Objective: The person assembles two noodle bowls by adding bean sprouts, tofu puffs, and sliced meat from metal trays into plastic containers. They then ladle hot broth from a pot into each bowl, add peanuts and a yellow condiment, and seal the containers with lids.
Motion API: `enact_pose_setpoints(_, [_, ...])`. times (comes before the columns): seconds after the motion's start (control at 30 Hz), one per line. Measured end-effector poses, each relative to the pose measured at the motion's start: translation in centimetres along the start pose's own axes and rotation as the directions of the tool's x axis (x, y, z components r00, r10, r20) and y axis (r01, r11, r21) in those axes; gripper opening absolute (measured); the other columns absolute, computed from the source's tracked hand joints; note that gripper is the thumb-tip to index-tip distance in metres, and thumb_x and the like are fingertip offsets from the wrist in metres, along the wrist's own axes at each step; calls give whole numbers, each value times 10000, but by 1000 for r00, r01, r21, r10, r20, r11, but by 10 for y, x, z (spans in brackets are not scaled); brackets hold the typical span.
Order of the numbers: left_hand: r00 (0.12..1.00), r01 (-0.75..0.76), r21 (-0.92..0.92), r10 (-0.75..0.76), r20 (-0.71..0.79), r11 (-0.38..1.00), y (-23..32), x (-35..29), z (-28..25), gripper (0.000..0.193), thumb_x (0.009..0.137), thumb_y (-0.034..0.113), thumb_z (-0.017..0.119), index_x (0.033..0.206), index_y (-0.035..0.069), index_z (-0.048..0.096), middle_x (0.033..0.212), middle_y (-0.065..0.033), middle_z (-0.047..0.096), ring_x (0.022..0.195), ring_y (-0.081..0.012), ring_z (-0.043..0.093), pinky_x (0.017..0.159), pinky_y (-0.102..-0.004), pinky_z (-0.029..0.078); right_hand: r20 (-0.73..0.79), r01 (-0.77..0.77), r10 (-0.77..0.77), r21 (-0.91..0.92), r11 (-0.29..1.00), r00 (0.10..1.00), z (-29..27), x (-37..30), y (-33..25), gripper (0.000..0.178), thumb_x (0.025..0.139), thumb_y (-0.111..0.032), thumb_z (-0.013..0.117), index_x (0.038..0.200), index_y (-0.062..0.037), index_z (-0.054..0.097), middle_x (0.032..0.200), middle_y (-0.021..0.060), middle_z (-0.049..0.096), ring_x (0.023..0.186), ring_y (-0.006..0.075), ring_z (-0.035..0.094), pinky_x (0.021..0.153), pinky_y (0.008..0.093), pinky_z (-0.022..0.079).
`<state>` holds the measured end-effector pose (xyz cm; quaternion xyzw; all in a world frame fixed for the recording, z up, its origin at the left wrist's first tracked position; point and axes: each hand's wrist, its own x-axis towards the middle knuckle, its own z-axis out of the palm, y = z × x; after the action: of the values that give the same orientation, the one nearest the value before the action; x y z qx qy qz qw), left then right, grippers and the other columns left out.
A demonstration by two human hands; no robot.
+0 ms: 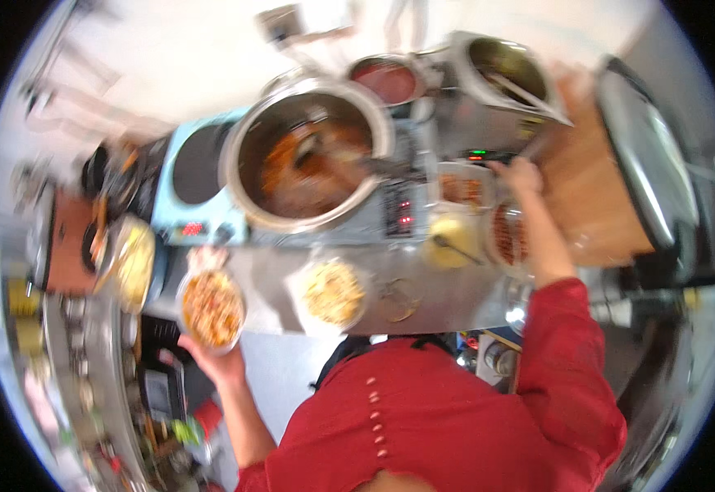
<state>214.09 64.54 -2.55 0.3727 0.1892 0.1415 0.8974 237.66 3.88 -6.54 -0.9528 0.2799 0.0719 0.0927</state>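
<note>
My left hand (220, 359) supports a white bowl (184, 297) from below and the side. Reddish chopped food (212, 307) fills it to the rim. My right hand (518, 175) reaches forward over the small containers, close to a dark control panel (479, 154) with a green display. Its fingers are smeared by motion, so I cannot see whether they touch the panel. Below my right forearm is a round tub of red-brown bits (511, 235). Between my hands, a white bowl of pale noodle-like strands (332, 293) stands on the steel counter (267, 283).
A large steel pot (234, 156) of reddish stew holds a ladle. Left of it is a light-blue hotplate (202, 168); behind are a pot of red sauce (386, 82) and a metal vat (497, 61). A yellow tub (448, 230) with a spoon and a wooden board (595, 180) are at right.
</note>
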Motion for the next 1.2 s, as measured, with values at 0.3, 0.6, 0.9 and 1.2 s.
enact_pose_setpoints(0.3, [998,24,260,-7,-69,965,-35,27,-73,754,944,662,330,1494,149,297,1504,-43,378,1363,-254,393,1089,-451,365,-219,181,-202,-112,977,955,0,-12,6,586,824,-580,641,1020,-28,654,1046,183,676,981,351,652,803,447,524])
enact_pose_setpoints(0.6, [985,124,550,-36,-168,826,-72,74,-85,811,962,639,349,1471,12,276,1446,-184,383,1268,-322,479,963,-456,489,-13,292,-362,618,730,932,4,-197,4,158,887,-208,634,879,-50,644,723,146,648,626,297,625,603,353,490])
enact_pose_setpoints(0.9, [933,361,582,-281,-226,729,-87,4,-69,648,981,600,343,1346,65,369,890,-110,539,664,-209,630,510,-307,548,-537,848,-658,297,438,528,-57,-265,-95,164,808,-141,719,944,-64,669,894,102,599,753,281,591,651,355,482])
enact_pose_setpoints(1.2, [859,255,810,-508,61,528,-153,11,-15,620,998,496,415,1378,8,367,1173,-182,572,874,-242,665,590,-318,592,-333,773,-886,-447,451,324,-81,-173,-200,424,791,-350,702,1144,-128,622,1051,80,529,983,246,504,787,385,414])
